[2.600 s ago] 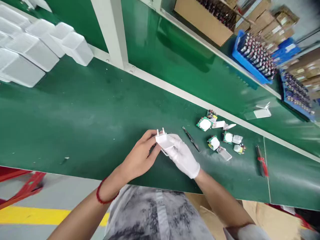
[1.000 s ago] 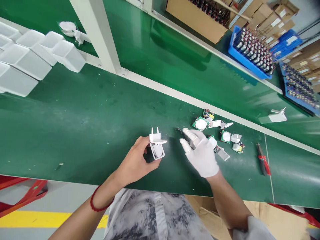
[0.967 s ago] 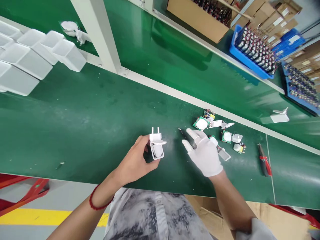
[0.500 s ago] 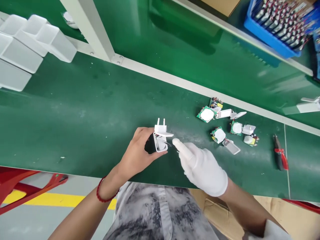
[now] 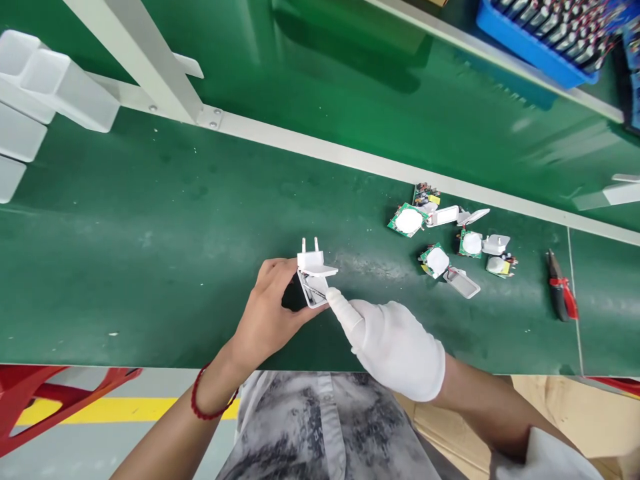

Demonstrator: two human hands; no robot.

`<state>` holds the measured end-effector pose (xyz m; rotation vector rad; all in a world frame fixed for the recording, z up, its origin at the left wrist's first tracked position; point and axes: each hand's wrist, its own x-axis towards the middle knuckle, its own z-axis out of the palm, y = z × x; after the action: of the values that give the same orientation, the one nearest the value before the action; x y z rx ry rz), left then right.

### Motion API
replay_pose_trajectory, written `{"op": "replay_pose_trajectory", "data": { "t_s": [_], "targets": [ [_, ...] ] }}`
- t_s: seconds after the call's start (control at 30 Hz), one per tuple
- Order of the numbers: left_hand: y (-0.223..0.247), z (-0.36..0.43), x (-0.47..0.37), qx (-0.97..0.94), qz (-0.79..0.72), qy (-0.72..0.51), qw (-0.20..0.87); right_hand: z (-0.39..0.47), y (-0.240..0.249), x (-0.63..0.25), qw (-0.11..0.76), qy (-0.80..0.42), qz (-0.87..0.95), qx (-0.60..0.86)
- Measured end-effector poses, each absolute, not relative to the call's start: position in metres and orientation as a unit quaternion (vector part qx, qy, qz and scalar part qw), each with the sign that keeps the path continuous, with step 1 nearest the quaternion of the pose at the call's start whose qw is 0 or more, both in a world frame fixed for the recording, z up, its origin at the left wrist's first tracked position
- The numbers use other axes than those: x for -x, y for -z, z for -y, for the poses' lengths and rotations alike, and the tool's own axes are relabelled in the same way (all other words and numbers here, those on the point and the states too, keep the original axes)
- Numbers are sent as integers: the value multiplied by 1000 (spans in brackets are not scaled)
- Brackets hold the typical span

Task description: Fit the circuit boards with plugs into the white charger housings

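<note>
My bare left hand (image 5: 273,307) grips a white plug housing (image 5: 314,293) from its left side, fingers and thumb at opposite ends. The plug's cover (image 5: 316,263), carrying two round pins, is tilted up at the housing's far end, so the inside shows. In a white glove, my right hand (image 5: 387,340) is closed at the housing's right edge. From its fingertips a thin metal tool, apparently tweezers (image 5: 315,291), reaches into the housing. The rest of that tool is hidden by the glove.
Several green circuit boards (image 5: 435,261) with white pads and covers lie to the right. Beyond them are red-handled pliers (image 5: 561,293). White box-like housings (image 5: 75,93) stand at the far left. A blue bin (image 5: 530,40) of parts sits on the raised shelf (image 5: 490,60).
My right hand has moved left to the housing, bringing the tool's tips inside it. My left hand still holds the plug housing. The view has shifted slightly.
</note>
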<state>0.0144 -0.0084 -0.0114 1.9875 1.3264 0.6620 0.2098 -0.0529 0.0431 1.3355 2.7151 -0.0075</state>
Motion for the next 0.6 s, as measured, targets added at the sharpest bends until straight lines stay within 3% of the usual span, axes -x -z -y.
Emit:
{"op": "replay_pose_trajectory", "data": {
  "t_s": [0.4, 0.6],
  "targets": [
    [11, 7, -14, -751, -505, -251, 344, 58, -49, -197, 40, -10, -871, -489],
    [11, 8, -14, -753, -506, -249, 340, 73, -55, -220, 36, 59, -862, -502]
  ]
}}
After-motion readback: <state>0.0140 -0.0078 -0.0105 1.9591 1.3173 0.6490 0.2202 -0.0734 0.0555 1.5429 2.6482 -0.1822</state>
